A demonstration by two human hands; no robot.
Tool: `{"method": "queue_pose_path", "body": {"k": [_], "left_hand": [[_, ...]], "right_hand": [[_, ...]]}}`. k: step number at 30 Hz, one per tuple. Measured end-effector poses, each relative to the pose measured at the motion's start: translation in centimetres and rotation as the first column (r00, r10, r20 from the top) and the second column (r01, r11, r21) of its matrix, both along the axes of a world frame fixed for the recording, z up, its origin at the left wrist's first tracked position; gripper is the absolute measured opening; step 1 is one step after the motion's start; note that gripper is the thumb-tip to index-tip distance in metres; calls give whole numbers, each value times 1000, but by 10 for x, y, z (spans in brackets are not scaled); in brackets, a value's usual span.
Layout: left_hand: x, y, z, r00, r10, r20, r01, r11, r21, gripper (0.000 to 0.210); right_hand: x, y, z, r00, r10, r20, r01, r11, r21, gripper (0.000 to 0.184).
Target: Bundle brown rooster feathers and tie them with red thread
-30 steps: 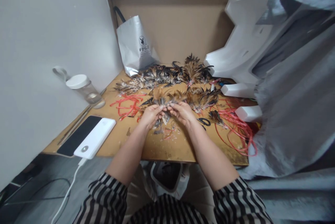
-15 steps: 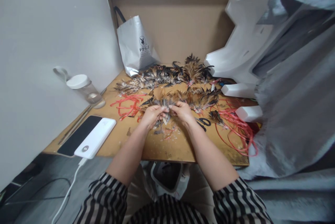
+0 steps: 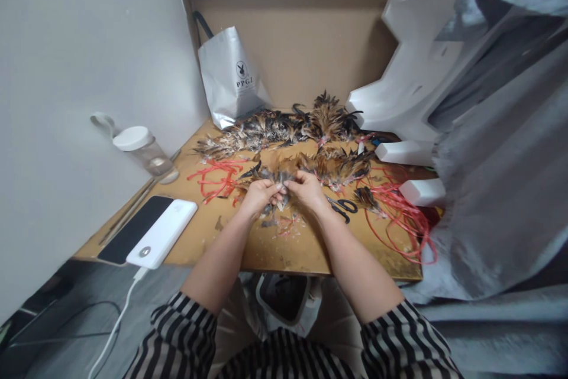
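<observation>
My left hand (image 3: 261,197) and my right hand (image 3: 307,191) meet over the middle of the wooden table, fingertips pinched close together. Between them is a small bunch of greyish feathers (image 3: 280,178), and both hands grip it. Just behind lies a row of brown and black feather bunches (image 3: 339,167), partly hidden by my fingers. Black-handled scissors (image 3: 346,206) rest beside my right wrist. A single small feather bunch (image 3: 367,199) lies to the right of them. Feather scraps and red bits (image 3: 288,225) are scattered below my hands.
Red plastic strips lie left (image 3: 217,180) and in a tangle (image 3: 406,213) at right. More feathers (image 3: 266,130) line the back by a silver bag (image 3: 231,77). A lidded cup (image 3: 144,151), phone (image 3: 135,228) and white power bank (image 3: 163,234) stand left; a bin (image 3: 284,296) sits below.
My right hand has shifted very slightly, and more of the scissors shows beside it. Both hands stay pinched on the feathers in nearly the same place.
</observation>
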State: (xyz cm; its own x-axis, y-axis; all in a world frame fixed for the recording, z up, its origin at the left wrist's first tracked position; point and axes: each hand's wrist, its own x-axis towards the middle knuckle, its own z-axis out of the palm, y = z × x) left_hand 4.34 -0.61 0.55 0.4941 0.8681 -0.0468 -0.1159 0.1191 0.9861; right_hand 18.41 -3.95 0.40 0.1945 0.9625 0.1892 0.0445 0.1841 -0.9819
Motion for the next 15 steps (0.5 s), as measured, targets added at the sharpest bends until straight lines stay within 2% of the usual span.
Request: {"method": "queue_pose_path", "body": {"k": [8,15], "left_hand": [[-1,-1,5,997,62,55,-59,997,-56,27],[-2,1,5,990,98,101,-87,990,-107,26]], "right_hand": [[-5,-7,15,979,1,-204,-10,999,-47,19],[-7,-11,24,975,-59,-213,49,997,-53,16]]}}
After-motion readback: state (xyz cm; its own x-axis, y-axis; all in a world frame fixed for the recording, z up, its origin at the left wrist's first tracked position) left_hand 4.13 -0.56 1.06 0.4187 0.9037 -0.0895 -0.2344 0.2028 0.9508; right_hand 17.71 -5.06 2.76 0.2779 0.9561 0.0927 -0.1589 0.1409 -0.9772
